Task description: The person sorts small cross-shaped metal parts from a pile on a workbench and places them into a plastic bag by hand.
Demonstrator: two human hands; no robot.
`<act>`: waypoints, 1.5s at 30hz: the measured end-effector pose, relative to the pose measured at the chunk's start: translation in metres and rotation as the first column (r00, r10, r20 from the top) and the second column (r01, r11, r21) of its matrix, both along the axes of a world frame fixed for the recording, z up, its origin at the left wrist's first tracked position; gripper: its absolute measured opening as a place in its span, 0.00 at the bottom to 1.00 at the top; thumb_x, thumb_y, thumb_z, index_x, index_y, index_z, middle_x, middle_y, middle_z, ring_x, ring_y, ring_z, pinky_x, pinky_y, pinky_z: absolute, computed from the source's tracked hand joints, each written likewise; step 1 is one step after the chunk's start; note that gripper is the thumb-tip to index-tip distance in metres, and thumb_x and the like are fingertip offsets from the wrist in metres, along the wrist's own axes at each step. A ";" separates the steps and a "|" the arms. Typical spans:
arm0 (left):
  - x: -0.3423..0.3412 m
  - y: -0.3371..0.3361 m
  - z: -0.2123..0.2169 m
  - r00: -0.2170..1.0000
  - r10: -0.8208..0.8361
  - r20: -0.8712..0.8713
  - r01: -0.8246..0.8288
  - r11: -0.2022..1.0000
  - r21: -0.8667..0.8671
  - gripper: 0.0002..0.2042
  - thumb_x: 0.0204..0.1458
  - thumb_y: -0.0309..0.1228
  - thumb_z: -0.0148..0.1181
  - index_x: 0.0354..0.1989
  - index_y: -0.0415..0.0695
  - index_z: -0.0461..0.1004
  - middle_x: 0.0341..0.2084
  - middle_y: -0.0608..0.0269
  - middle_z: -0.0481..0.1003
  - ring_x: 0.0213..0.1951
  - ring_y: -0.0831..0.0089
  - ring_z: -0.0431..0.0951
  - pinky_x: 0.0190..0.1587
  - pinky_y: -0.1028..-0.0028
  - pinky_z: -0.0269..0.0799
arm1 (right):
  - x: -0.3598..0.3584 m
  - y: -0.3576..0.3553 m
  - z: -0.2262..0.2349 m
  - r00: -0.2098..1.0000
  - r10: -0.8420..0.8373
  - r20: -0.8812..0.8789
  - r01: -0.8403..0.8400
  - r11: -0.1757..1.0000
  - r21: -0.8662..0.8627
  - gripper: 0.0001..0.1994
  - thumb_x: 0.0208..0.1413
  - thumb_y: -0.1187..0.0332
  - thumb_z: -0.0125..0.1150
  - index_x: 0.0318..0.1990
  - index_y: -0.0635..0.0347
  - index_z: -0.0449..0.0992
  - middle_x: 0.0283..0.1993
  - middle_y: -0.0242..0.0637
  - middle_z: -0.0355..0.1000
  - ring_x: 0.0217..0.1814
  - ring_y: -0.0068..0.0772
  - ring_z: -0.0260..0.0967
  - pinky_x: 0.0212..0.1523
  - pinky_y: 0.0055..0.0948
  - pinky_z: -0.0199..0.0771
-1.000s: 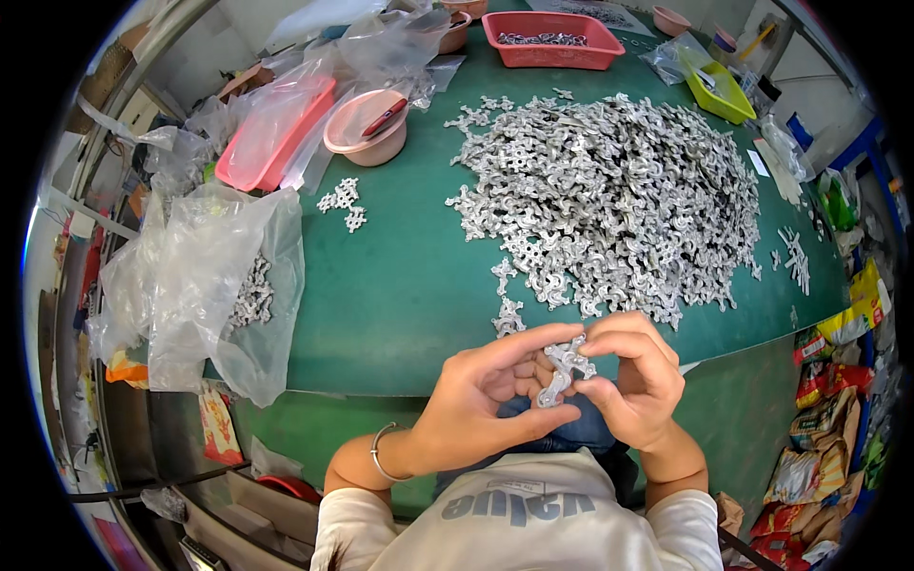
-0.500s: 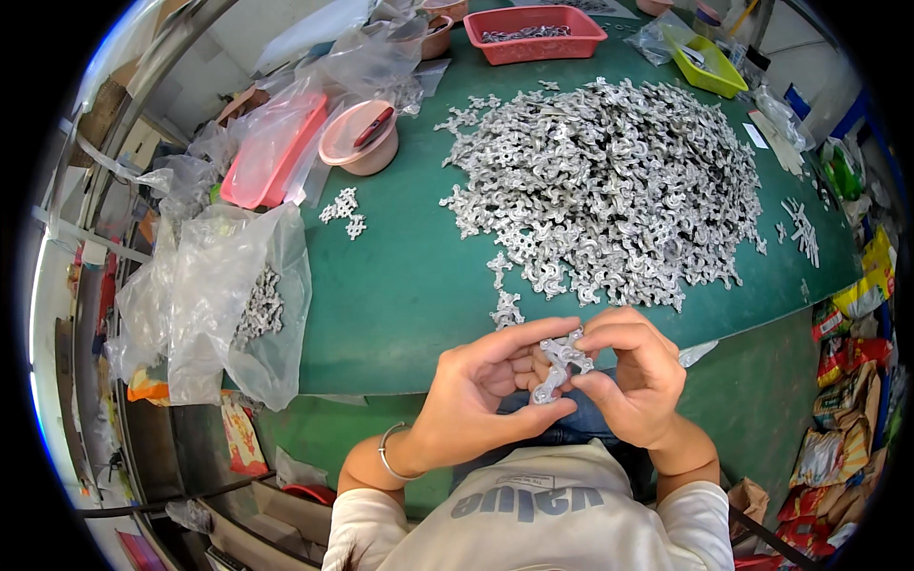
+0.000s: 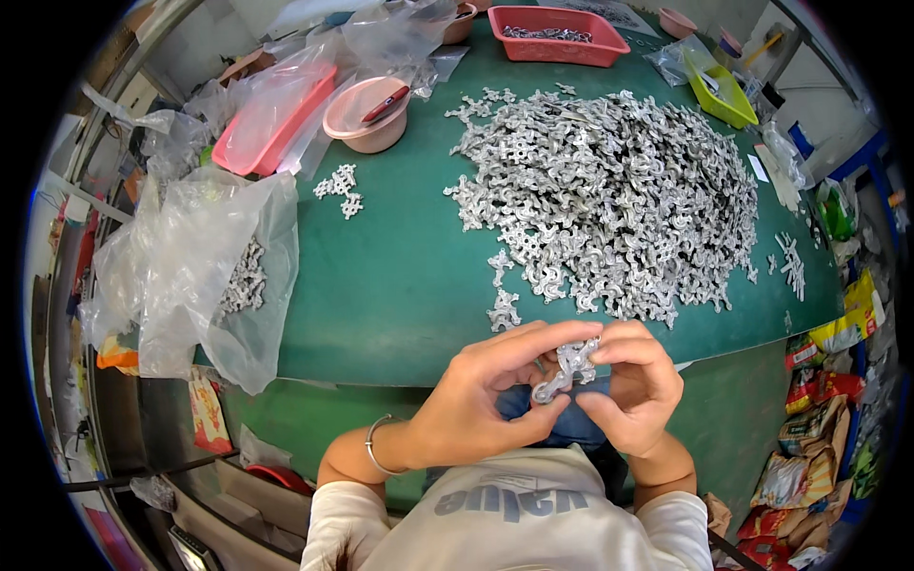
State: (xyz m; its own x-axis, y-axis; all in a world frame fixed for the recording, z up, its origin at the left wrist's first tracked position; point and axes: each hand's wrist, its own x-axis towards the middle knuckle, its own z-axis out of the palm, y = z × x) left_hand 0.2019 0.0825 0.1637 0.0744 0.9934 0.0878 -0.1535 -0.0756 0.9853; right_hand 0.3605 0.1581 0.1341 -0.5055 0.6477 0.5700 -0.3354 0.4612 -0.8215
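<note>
A small silver cross-shaped metal part [image 3: 567, 369] sits between both hands just below the table's near edge. My left hand [image 3: 481, 400] pinches its lower left side with thumb and fingers. My right hand [image 3: 636, 385] grips its right side. A large heap of the same silver parts [image 3: 619, 195] covers the green table [image 3: 400, 276] beyond my hands. A few loose parts [image 3: 503, 309] lie at the heap's near edge.
A clear plastic bag [image 3: 195, 266] holding some parts hangs over the table's left edge. A pink bowl [image 3: 367, 116], a pink tray [image 3: 271, 119], a red basket [image 3: 557, 21] and a yellow-green tray [image 3: 721, 88] stand at the back. Snack wrappers [image 3: 828, 400] lie at the right.
Both hands stay closed on the metal part and have shifted slightly lower and right in the view as the head moved. The part has turned a little between the fingers.
</note>
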 end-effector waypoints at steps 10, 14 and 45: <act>-0.019 0.008 -0.002 0.970 -0.079 -0.229 0.093 0.994 0.052 0.27 0.37 0.15 0.54 0.52 0.40 0.66 0.32 0.63 0.70 0.28 0.77 0.64 0.31 0.79 0.63 | -0.005 0.000 -0.006 0.999 0.054 0.006 -0.046 0.906 -0.420 0.05 0.52 0.80 0.50 0.37 0.70 0.68 0.36 0.41 0.69 0.33 0.20 0.64 0.34 0.18 0.64; -0.021 0.008 -0.010 0.985 -0.050 -0.167 0.062 0.996 0.071 0.27 0.37 0.15 0.54 0.52 0.41 0.67 0.29 0.64 0.69 0.26 0.77 0.63 0.30 0.78 0.62 | -0.008 -0.001 -0.011 0.998 0.070 0.001 -0.061 0.875 -0.480 0.05 0.53 0.78 0.52 0.36 0.69 0.68 0.36 0.41 0.69 0.32 0.20 0.64 0.33 0.18 0.64; -0.193 -0.049 -0.092 0.136 0.971 0.195 -0.985 0.154 -0.078 0.36 0.50 0.22 0.54 0.62 0.35 0.36 0.54 0.48 0.57 0.50 0.63 0.68 0.48 0.70 0.68 | -0.049 0.019 -0.062 0.677 -0.205 0.707 0.069 0.974 0.217 0.20 0.40 0.71 0.65 0.43 0.65 0.69 0.43 0.43 0.65 0.40 0.41 0.64 0.39 0.32 0.66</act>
